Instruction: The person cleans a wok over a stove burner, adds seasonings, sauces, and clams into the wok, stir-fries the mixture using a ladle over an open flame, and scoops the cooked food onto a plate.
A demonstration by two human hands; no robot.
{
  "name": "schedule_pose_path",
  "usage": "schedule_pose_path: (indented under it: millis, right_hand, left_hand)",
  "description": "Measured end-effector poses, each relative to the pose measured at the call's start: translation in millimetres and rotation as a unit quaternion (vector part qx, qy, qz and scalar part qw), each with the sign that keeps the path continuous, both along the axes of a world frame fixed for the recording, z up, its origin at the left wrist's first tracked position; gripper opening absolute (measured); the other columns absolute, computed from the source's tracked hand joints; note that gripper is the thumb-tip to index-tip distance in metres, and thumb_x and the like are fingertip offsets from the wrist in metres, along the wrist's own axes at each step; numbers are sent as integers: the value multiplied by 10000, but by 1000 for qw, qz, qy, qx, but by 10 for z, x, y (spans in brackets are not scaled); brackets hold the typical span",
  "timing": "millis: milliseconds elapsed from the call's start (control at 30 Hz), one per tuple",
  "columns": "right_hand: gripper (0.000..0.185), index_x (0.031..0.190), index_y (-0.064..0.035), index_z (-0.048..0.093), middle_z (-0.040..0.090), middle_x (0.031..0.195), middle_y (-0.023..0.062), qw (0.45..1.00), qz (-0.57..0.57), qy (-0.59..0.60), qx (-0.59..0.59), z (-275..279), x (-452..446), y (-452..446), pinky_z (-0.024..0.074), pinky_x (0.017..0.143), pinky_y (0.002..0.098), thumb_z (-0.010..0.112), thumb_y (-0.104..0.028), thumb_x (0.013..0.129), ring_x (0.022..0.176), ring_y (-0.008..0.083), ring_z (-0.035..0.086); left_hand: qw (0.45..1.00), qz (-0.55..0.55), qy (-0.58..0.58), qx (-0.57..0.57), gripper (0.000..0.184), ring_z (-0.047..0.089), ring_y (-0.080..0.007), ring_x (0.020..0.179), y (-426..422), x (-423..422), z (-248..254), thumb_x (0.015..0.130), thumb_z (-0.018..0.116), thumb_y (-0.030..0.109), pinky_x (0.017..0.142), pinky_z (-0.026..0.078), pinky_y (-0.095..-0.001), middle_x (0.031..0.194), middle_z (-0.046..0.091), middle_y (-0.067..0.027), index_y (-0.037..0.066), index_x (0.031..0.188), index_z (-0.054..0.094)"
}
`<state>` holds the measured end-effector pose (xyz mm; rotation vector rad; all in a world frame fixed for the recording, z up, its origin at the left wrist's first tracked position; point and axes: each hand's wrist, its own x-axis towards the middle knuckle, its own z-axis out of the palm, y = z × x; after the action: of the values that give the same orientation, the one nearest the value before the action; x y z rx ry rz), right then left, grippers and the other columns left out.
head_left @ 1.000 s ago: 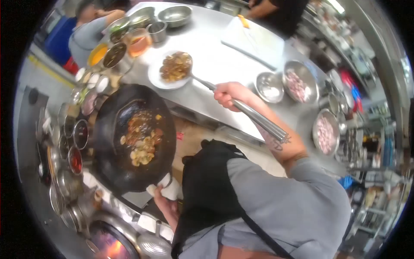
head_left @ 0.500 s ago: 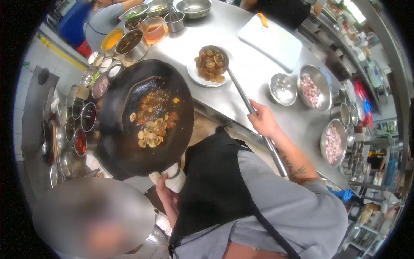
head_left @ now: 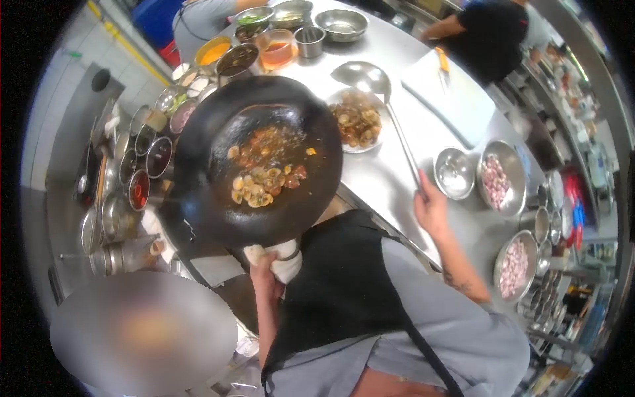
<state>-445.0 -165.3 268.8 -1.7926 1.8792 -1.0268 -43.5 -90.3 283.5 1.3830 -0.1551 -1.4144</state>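
With a folded white cloth [head_left: 286, 266] wrapped around its handle, a black wok [head_left: 198, 145] is held tilted by my left hand [head_left: 266, 272]. Clams [head_left: 254, 188] in brown sauce lie inside the wok. My right hand [head_left: 431, 206] is closed around the long handle of a steel ladle [head_left: 362, 78]. The ladle's bowl, with no clams seen in it, hangs above the far edge of a white plate [head_left: 357, 148]. On that plate is a heap of sauced clams [head_left: 359, 119], partly overlapped by the wok's rim at its left.
A white cutting board [head_left: 453, 106] bears an orange-handled knife [head_left: 443, 63]. At right stand a small steel bowl [head_left: 454, 173] and two bowls of pale pink chopped pieces [head_left: 496, 177]. Sauce containers [head_left: 278, 49] line the far left. Other people [head_left: 486, 40] stand across the counter.
The ladle, full of clams before, has tipped out onto the plate and moved up and away from it. The wok has shifted right, closer to the plate.
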Motion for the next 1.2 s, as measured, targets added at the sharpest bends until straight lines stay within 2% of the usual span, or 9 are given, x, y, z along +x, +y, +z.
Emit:
schedule_pose_path:
  millis: [33, 133, 167, 367, 567, 733, 933, 967, 1200]
  right_hand:
    - [532, 1364, -49, 563, 534, 677, 140, 1000, -1, -3, 14, 212, -49, -32, 440, 565, 311, 570, -17, 833, 545, 200, 493]
    - [533, 1368, -45, 560, 523, 665, 123, 993, 87, -68, 46, 557, -96, -225, 428, 553, 299, 586, -22, 836, 540, 165, 476]
    - [528, 1380, -59, 550, 579, 696, 155, 986, 108, -63, 111, 747, -11, -310, 454, 581, 328, 607, -40, 855, 552, 221, 521]
    - [466, 1395, -112, 532, 636, 807, 234, 963, 259, 26, 65, 820, 759, -979, 496, 704, 469, 593, -155, 935, 714, 410, 619]
    - [421, 1370, -205, 571, 591, 742, 181, 929, 324, 122, 131, 748, 322, -878, 495, 675, 465, 567, -216, 949, 667, 376, 611]
    - [416, 1282, -256, 652, 600, 762, 107, 923, 309, 215, 73, 789, -439, -810, 494, 593, 419, 611, -128, 888, 649, 318, 614]
    - [481, 1266, -303, 658, 614, 804, 50, 903, 254, 346, 14, 974, -1024, -909, 512, 585, 374, 625, -77, 843, 645, 238, 602]
    - [488, 1283, -333, 642, 589, 778, 26, 894, 238, 380, -26, 922, -1144, -939, 511, 571, 360, 623, -84, 863, 621, 201, 578]
    - [427, 1294, -331, 634, 548, 736, 15, 867, 204, 448, -81, 1201, -1546, -1080, 481, 519, 359, 637, -152, 905, 581, 194, 559]
  left_hand:
    - [1000, 1, -7, -9, 354, 666, -306, 908, -35, -49, 14, 806, 610, 28, 792, 568, -447, 1042, 627, -166, -48, 1141, 526]
    - [1000, 4, 10, -11, 354, 671, -308, 906, -147, -206, 25, 803, 617, 25, 782, 576, -445, 1043, 628, -173, -53, 1137, 529]
    - [1000, -3, 3, -1, 356, 675, -307, 908, -175, -221, -45, 801, 621, 19, 777, 579, -448, 1043, 632, -174, -61, 1136, 530]
    - [999, -17, 21, -47, 346, 666, -281, 933, -324, -460, -6, 819, 592, -26, 800, 569, -415, 1038, 630, -153, -37, 1159, 526]
    - [999, -7, 12, -37, 344, 666, -280, 929, -458, -667, 89, 817, 595, -20, 801, 571, -424, 1026, 630, -137, -12, 1154, 526]
    - [998, 33, 44, -37, 352, 669, -302, 940, -499, -715, 223, 821, 584, -10, 807, 577, -443, 1029, 633, -152, -15, 1167, 522]
    - [997, 39, 55, -37, 354, 662, -299, 962, -475, -619, 173, 825, 573, -10, 843, 571, -438, 1061, 624, -160, -42, 1173, 521]
    - [997, 47, 46, -46, 350, 661, -296, 959, -465, -622, 153, 825, 572, -11, 842, 571, -434, 1057, 624, -158, -42, 1170, 522]
    - [997, 67, -11, -24, 363, 651, -277, 972, -459, -569, 128, 823, 580, -17, 835, 561, -401, 1071, 618, -146, -41, 1181, 518]
